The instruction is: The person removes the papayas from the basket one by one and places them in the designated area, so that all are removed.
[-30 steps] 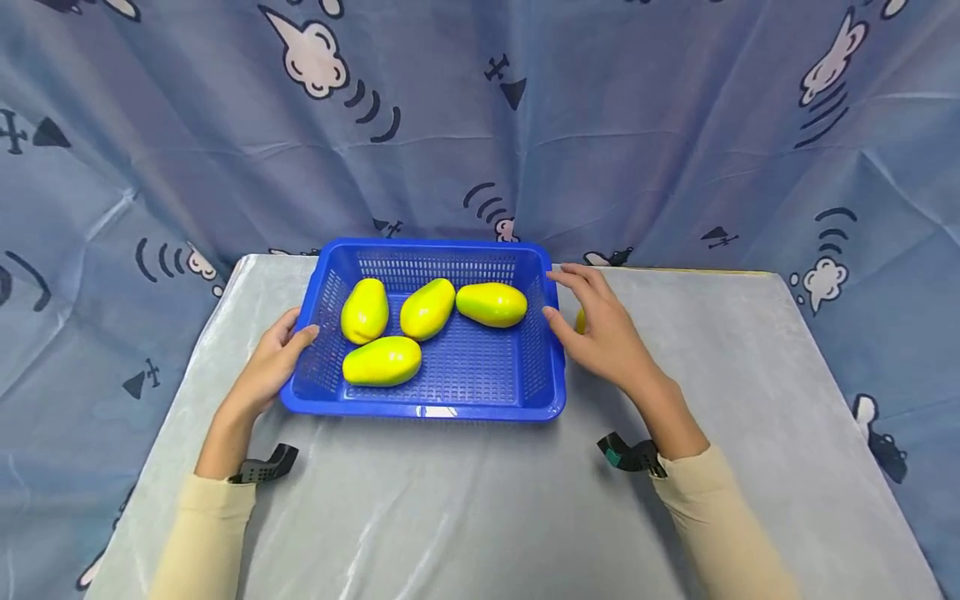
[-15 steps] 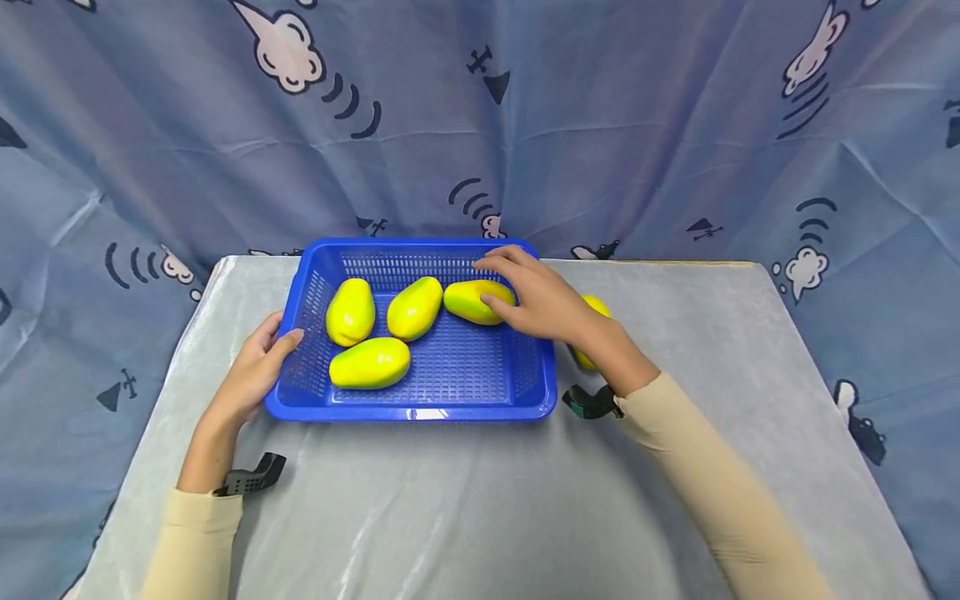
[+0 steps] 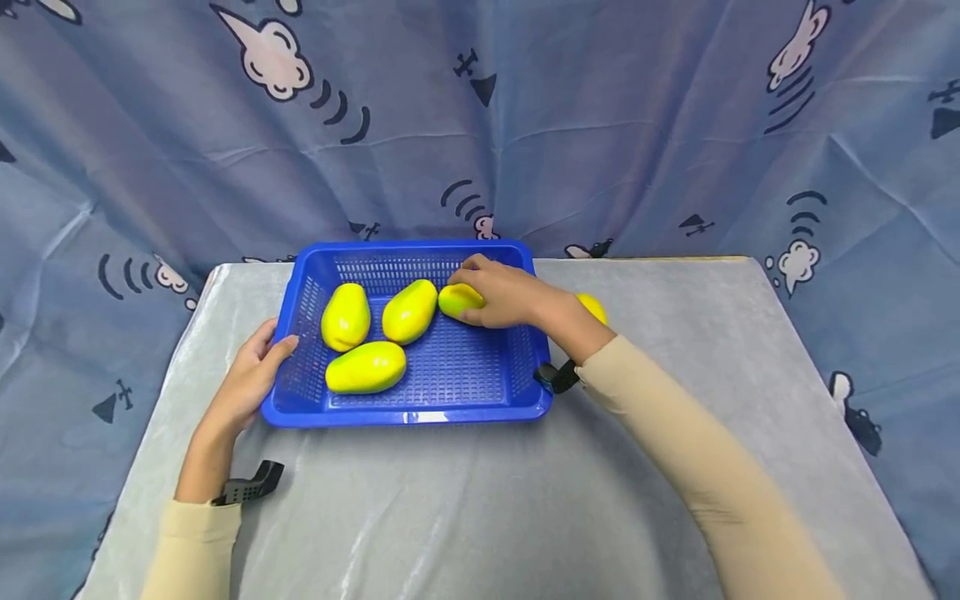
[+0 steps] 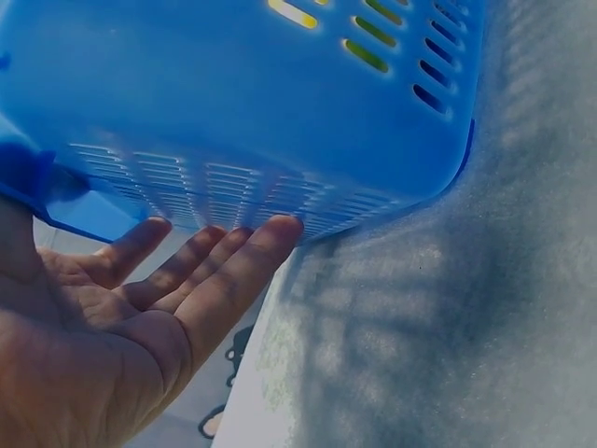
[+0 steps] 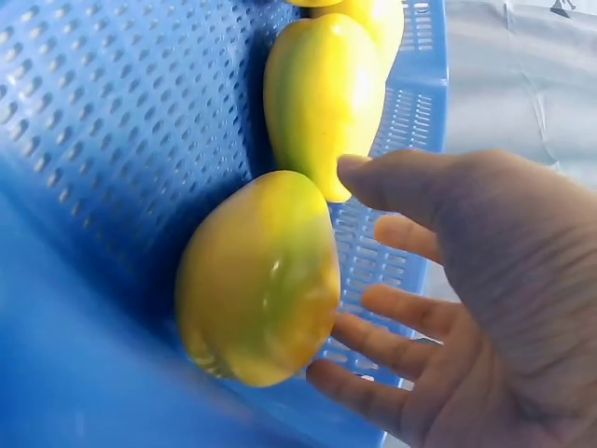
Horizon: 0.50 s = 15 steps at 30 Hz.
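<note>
A blue plastic basket with slotted walls stands on the table. In it lie several smooth yellow-green fruits, shaped like mangoes or small papayas. My left hand holds the basket's left side, thumb over the rim, and its fingers lie along the outer wall. Inside the basket, my right hand reaches over the rightmost fruit, thumb on the near side and fingers on the far side. In the right wrist view the fingertips are right at this fruit, still spread, and the palm is apart from it.
One more yellow fruit sits outside the basket at its right, partly behind my right wrist. Three other fruits, including a middle one and a front one, fill the basket's left half. A patterned blue curtain hangs behind the table.
My right hand has left the basket's right rim and moved left, over the wall, to the rightmost fruit. The fruit outside has come more into sight. My left hand keeps its hold.
</note>
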Each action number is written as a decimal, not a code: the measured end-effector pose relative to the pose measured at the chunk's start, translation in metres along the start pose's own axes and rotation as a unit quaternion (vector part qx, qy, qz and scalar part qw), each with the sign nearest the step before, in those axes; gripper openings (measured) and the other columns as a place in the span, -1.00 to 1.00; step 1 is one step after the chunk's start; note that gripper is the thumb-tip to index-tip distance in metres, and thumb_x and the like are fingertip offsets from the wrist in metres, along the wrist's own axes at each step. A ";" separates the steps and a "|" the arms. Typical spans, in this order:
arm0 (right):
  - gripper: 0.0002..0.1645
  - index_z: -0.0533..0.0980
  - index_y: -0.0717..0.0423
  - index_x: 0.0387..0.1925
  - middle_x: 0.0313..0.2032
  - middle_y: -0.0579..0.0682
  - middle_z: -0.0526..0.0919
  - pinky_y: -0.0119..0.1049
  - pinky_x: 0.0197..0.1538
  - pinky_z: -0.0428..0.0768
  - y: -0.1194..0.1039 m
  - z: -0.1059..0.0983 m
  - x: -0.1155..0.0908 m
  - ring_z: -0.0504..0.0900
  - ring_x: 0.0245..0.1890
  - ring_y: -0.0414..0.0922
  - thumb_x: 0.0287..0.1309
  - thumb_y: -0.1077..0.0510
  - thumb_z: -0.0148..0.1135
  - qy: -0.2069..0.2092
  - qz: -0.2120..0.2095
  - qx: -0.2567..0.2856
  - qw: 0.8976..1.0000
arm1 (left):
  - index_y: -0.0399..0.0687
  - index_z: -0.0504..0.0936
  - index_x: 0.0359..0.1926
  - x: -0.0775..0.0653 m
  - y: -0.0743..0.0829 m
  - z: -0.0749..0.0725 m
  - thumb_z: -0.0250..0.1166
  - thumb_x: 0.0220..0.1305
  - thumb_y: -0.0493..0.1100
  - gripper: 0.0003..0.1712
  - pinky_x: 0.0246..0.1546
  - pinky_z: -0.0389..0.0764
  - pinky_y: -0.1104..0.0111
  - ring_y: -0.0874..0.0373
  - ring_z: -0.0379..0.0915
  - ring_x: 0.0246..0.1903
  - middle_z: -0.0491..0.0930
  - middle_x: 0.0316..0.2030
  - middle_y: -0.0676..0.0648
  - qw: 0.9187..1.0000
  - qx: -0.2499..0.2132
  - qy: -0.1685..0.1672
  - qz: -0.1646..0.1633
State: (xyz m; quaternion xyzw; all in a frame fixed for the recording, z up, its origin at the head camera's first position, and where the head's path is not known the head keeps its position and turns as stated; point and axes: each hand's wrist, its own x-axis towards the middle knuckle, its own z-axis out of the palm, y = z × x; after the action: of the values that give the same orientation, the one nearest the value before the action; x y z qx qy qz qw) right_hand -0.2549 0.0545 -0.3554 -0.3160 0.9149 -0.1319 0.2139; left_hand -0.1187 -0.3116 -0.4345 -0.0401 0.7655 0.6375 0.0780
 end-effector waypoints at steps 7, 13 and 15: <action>-0.29 0.42 -0.03 0.50 0.42 0.17 0.47 0.12 0.48 0.48 -0.008 -0.004 0.011 0.50 0.29 0.12 0.40 -0.01 0.36 -0.033 0.002 -0.039 0.999 | -0.29 0.13 0.57 -0.001 -0.001 0.002 0.02 0.69 0.00 -0.34 -0.22 0.79 0.39 0.33 0.70 -0.18 0.66 -0.09 0.24 1.000 0.001 0.006 -0.005; -0.26 0.38 -0.02 0.53 0.50 0.19 0.40 0.14 0.54 0.42 -0.015 -0.001 0.018 0.45 0.39 0.15 0.40 0.02 0.36 -0.056 0.022 -0.057 0.997 | -0.24 0.19 0.52 -0.002 0.000 0.000 0.04 0.68 -0.01 -0.40 -0.26 0.78 0.38 0.31 0.70 -0.22 0.68 -0.12 0.21 1.000 -0.011 0.004 -0.004; -0.26 0.38 -0.02 0.53 0.53 0.19 0.37 0.14 0.56 0.39 -0.016 0.001 0.019 0.43 0.43 0.16 0.40 0.02 0.36 -0.061 0.028 -0.061 0.996 | -0.24 0.19 0.52 -0.001 0.000 0.000 0.04 0.68 -0.01 -0.39 -0.25 0.78 0.38 0.31 0.70 -0.21 0.68 -0.12 0.21 1.000 -0.013 0.002 -0.005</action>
State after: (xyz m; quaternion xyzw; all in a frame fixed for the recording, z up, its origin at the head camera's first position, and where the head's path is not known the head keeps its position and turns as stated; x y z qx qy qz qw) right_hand -0.2597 0.0300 -0.3558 -0.3100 0.9150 -0.0499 0.2535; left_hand -0.1174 -0.3120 -0.4345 -0.0464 0.7569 0.6470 0.0797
